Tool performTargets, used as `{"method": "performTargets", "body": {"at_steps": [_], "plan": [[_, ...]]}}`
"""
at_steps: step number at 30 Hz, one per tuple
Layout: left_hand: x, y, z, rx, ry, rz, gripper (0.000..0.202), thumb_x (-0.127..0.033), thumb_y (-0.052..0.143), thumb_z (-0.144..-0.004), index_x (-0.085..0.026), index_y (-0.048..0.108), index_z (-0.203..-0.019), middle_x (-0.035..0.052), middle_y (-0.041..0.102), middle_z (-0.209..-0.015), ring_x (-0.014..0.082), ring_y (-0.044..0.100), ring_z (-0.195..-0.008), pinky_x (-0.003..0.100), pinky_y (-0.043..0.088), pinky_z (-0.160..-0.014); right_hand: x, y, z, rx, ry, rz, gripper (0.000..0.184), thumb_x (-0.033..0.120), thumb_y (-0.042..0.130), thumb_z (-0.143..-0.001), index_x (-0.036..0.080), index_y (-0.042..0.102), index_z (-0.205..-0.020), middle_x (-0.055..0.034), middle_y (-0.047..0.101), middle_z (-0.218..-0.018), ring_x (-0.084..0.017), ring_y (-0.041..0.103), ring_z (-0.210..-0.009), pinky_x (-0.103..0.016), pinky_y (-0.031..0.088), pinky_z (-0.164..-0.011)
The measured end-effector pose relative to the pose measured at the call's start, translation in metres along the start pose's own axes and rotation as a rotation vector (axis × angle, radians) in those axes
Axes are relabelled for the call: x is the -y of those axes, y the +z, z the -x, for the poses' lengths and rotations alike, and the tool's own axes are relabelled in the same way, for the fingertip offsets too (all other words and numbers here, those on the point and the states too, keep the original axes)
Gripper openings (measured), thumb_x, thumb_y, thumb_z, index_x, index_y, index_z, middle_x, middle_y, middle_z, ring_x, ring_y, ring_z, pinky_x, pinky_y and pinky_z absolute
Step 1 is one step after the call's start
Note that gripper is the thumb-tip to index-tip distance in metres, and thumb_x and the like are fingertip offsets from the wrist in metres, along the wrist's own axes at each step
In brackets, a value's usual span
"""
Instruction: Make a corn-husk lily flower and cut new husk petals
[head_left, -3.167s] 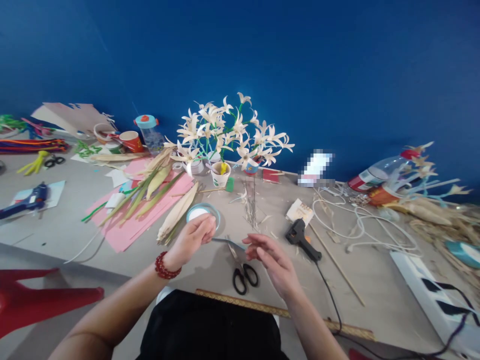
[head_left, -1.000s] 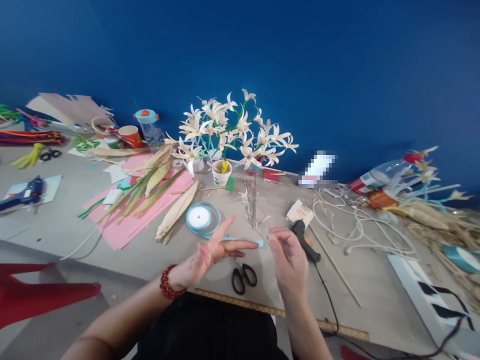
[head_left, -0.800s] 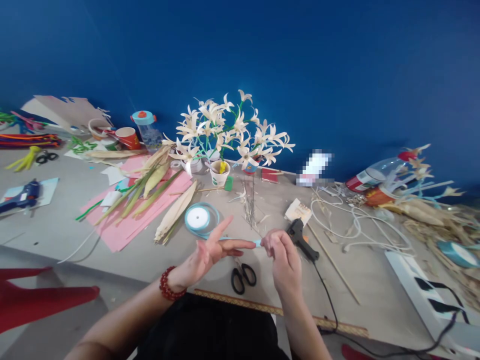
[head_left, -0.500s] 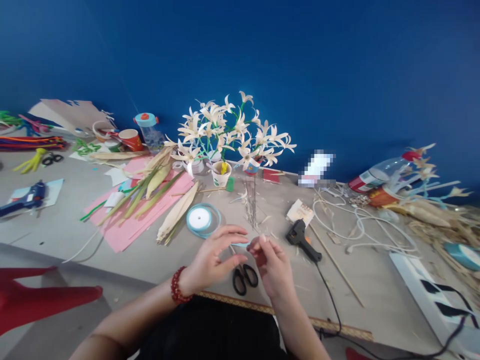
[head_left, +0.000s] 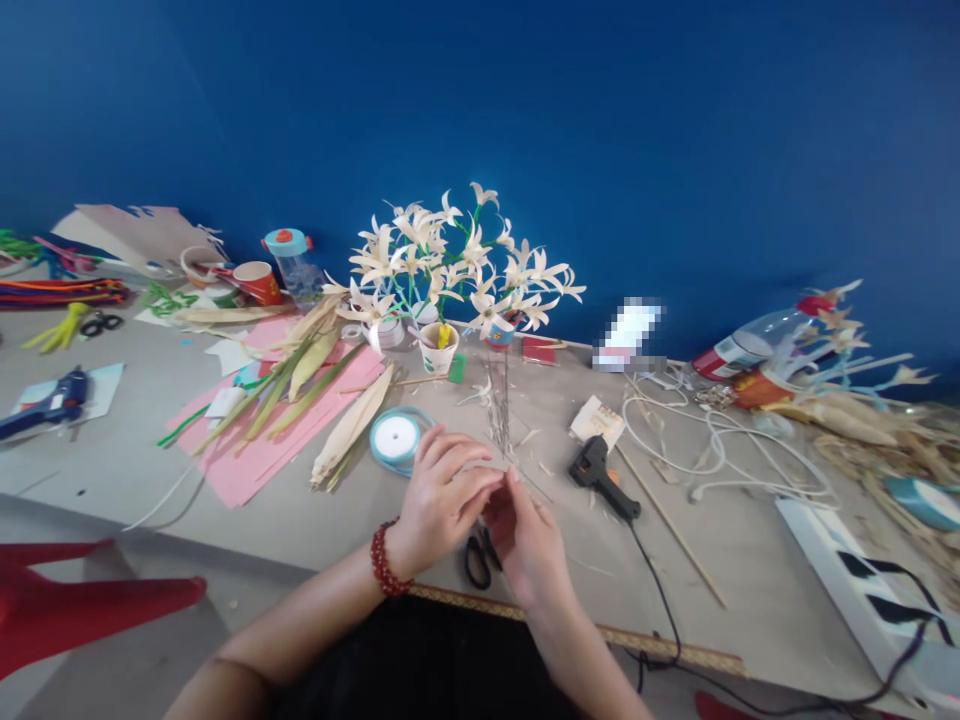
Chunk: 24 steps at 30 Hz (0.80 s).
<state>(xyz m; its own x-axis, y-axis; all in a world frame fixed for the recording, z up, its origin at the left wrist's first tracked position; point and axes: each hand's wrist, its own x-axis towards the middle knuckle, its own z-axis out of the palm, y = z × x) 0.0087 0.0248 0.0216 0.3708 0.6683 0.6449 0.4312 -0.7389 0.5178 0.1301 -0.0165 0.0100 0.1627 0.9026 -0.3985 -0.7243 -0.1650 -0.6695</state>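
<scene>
My left hand [head_left: 448, 492], with a red bead bracelet [head_left: 388, 558] at the wrist, meets my right hand [head_left: 529, 540] above the table's front part. Thumb and fingers of both hands are pinched together at the tips. Whatever lies between them is too small or hidden to make out. Beneath the hands, black-handled scissors [head_left: 476, 562] are partly covered. A spool of light-blue ribbon [head_left: 395, 438] lies just behind my left hand. Several thin wires [head_left: 498, 405] rest on the table beyond my fingertips. To the right of my right hand is a black glue gun [head_left: 604, 480].
White husk flowers [head_left: 442, 255] stand in cups at the back. Corn husks [head_left: 352, 425] and pink paper [head_left: 244, 470] lie left. On the right are a thin stick [head_left: 675, 530], a white cable [head_left: 720, 440], a power strip [head_left: 840, 590] and a plastic bottle [head_left: 750, 345].
My left hand has closed from an open curve and moved right, its fingertips now meeting those of my right hand. The scissors are more covered.
</scene>
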Motion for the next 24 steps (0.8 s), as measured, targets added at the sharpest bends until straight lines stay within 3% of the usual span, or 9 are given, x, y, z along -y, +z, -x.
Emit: {"method": "performTargets", "body": {"at_steps": [4,8,11,16,24], "plan": [[0.005,0.003,0.001,0.004,0.061,0.021,0.015,-0.011,0.058,-0.088,-0.023,0.068,-0.090,0.0041,0.071,-0.104,0.0225,0.059,-0.105,0.053,0.033,-0.110,0.003,0.002,0.001,0.052,0.037,-0.036,0.028,0.046,0.080,-0.073,0.019,0.078,-0.079,-0.0019,0.075,-0.080,-0.016,0.065,-0.077,-0.026,0.051,-0.074],[0.008,0.003,-0.003,-0.006,-0.027,0.159,0.011,-0.014,0.055,-0.091,-0.020,0.064,-0.089,0.0066,0.070,-0.098,0.0217,0.061,-0.099,0.048,0.042,-0.102,0.012,0.003,0.004,0.285,0.159,-0.044,0.067,0.077,0.052,-0.080,0.017,0.079,-0.092,-0.0098,0.076,-0.097,-0.025,0.065,-0.098,-0.034,0.050,-0.088],[0.006,-0.001,-0.006,-0.048,-0.070,0.215,0.010,-0.015,0.055,-0.091,-0.020,0.063,-0.091,0.0067,0.070,-0.094,0.0212,0.061,-0.097,0.047,0.044,-0.100,0.019,0.005,0.008,0.383,0.189,-0.051,0.085,0.088,0.034,-0.078,0.018,0.077,-0.101,-0.0126,0.073,-0.110,-0.030,0.059,-0.115,-0.041,0.045,-0.098],[-0.002,-0.004,-0.008,0.037,0.017,0.135,0.012,-0.015,0.059,-0.089,-0.023,0.068,-0.090,0.0050,0.074,-0.107,0.0237,0.059,-0.110,0.055,0.027,-0.113,0.020,0.008,0.012,0.414,0.211,-0.011,0.084,0.090,0.035,-0.075,0.020,0.076,-0.097,-0.0126,0.073,-0.110,-0.033,0.057,-0.119,-0.045,0.042,-0.102],[-0.009,-0.002,-0.011,0.191,-0.006,0.163,0.012,-0.022,0.062,-0.089,-0.026,0.073,-0.088,0.0035,0.075,-0.109,0.0269,0.053,-0.123,0.057,0.020,-0.116,0.013,0.005,0.012,0.352,0.167,0.022,0.070,0.085,0.054,-0.070,0.023,0.075,-0.095,-0.0114,0.072,-0.109,-0.033,0.055,-0.123,-0.046,0.044,-0.100]]}}
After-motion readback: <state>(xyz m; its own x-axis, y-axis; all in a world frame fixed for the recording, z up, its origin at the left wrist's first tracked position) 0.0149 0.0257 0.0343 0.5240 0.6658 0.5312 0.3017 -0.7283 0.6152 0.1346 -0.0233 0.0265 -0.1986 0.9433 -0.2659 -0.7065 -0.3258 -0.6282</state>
